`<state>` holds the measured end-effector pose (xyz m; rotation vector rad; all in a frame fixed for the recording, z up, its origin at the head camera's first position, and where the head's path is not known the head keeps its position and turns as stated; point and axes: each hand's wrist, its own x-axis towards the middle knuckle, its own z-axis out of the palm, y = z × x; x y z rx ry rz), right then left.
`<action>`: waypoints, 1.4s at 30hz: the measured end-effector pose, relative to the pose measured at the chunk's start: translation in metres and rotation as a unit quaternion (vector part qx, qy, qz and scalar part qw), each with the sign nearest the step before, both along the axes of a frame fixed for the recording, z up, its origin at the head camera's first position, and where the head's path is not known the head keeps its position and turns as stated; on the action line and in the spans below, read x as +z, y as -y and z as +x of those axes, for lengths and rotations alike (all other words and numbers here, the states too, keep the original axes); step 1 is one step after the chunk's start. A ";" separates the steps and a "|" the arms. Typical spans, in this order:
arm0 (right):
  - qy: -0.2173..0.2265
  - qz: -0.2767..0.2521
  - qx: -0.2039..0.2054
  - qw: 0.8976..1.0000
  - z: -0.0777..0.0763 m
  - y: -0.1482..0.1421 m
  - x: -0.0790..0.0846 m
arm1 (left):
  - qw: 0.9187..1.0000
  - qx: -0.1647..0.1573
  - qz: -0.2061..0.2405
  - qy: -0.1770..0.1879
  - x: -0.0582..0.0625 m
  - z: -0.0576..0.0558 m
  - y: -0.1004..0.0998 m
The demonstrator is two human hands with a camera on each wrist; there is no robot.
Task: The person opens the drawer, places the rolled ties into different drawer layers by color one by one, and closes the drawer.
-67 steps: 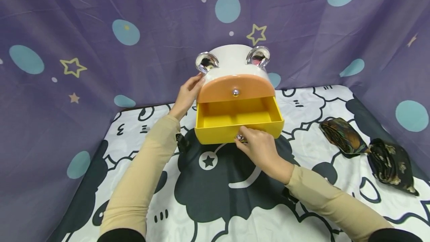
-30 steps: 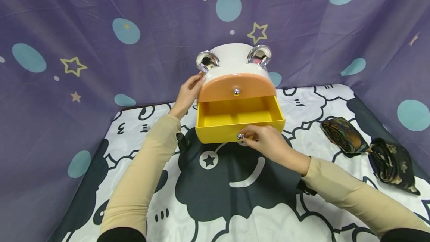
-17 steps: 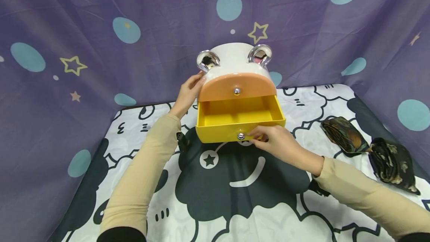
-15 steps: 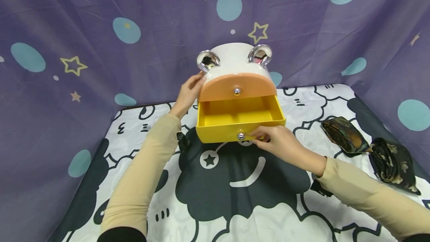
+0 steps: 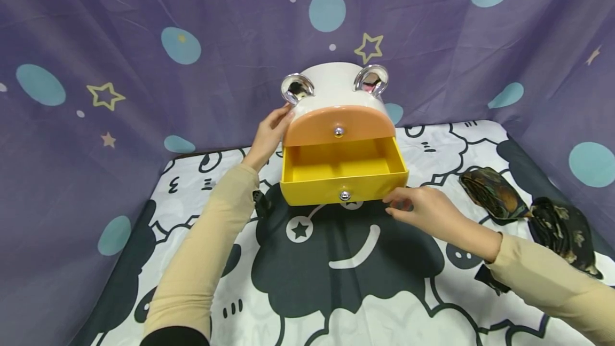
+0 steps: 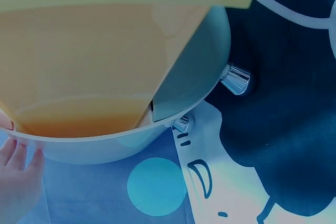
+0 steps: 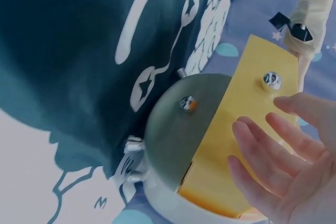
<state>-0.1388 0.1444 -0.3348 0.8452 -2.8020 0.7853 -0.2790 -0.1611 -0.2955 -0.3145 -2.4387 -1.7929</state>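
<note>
A small white storage box [image 5: 331,87] with silver ear-shaped rings stands at the back middle in the head view. Its orange upper drawer [image 5: 312,128] is closed. The yellow lower drawer [image 5: 307,192] is pulled out, bare inside, a silver knob [image 5: 344,195] on its front. My left hand [image 5: 267,135] rests its fingers against the box's left side; the left wrist view shows those fingertips [image 6: 20,156] at the white wall. My right hand [image 5: 425,210] is off the drawer's right front corner, holding nothing. In the right wrist view its fingers [image 7: 257,145] are spread and loosely bent before the yellow front.
Two folded dark patterned cloth bundles, one brownish [image 5: 494,194] and one black with pale flowers [image 5: 562,234], lie at the right. A black-and-white cartoon sheet [image 5: 346,292] covers the table. A purple curtain [image 5: 230,41] hangs behind and at both sides.
My right hand has let go of the lower drawer's knob and moved right, away from it. The drawer stays pulled out, and my left hand keeps its place on the box.
</note>
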 end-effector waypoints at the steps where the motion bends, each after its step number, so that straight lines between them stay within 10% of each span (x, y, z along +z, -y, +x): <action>1: 0.002 0.004 -0.003 1.000 0.000 -0.002 0.000 | 1.000 0.001 -0.001 -0.001 -0.001 -0.001 0.000; 42: 0.037 0.018 -0.065 0.997 -0.024 -0.100 -0.018 | 1.000 0.006 -0.002 -0.004 -0.002 -0.002 0.000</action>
